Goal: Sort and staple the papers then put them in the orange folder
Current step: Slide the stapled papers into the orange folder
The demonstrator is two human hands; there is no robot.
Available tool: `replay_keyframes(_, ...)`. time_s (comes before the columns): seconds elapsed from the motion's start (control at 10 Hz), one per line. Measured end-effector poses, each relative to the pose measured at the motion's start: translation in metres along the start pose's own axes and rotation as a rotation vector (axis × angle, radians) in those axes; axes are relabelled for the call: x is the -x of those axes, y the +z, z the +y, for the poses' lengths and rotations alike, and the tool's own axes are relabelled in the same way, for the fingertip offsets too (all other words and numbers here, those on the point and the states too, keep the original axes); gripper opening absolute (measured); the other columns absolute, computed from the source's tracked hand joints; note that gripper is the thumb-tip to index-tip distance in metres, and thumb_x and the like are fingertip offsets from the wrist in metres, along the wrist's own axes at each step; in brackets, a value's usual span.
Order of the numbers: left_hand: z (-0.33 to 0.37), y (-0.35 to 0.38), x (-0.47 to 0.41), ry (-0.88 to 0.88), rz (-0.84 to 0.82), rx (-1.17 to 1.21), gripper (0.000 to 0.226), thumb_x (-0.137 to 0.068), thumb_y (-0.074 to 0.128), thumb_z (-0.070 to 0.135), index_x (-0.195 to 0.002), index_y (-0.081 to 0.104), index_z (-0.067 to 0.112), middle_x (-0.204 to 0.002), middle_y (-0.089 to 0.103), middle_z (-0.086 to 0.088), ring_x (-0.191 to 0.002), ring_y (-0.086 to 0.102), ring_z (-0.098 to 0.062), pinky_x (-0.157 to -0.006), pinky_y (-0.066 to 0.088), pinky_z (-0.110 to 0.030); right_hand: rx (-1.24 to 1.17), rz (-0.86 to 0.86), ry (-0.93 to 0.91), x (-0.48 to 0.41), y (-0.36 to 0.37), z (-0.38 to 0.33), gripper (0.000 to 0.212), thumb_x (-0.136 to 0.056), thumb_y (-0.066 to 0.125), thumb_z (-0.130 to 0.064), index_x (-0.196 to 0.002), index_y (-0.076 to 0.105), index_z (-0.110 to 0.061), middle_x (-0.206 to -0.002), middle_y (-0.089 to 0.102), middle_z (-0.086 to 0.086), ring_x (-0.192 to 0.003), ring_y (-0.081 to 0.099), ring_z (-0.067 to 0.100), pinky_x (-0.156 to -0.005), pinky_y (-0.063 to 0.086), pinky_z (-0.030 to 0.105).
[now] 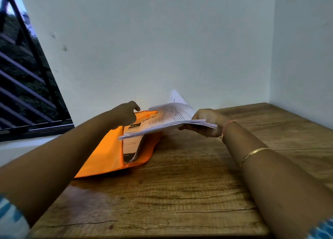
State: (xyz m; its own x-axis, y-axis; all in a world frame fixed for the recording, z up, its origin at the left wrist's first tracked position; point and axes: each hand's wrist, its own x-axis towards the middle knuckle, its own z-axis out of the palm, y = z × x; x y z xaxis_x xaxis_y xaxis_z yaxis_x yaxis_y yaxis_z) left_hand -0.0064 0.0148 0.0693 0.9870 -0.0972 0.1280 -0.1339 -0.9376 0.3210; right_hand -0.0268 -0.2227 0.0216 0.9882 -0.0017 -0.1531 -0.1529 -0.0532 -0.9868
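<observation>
At the back left of the wooden worktop lies the orange folder. My left hand is curled on its upper flap and holds the mouth open. My right hand grips a stack of papers by one edge, with the far end over the opening. Printed sheets sit inside, and their black label is too blurred to read. A barred window stands to the left.

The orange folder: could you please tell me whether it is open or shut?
Open: the left hand holds up the top flap of the orange folder, and printed sheets show inside.
</observation>
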Motion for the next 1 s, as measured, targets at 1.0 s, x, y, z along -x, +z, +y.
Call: replay_keyframes(1.0, 0.016, 0.008, 0.06, -0.236, -0.588, -0.831, 0.044, -0.095, 0.051, 0.019, -0.135, 0.045, 0.001, -0.134, 0.053, -0.01, -0.121, 0.055, -0.022, -0.098, 0.044, -0.028, -0.157, 0.16, -0.032, 0.007, 0.051, 0.009, 0.011, -0.086, 0.037, -0.001, -0.083, 0.047, -0.004, -0.073, 0.048, 0.009, -0.056, 0.051, 0.02, -0.045, 0.035, 0.022)
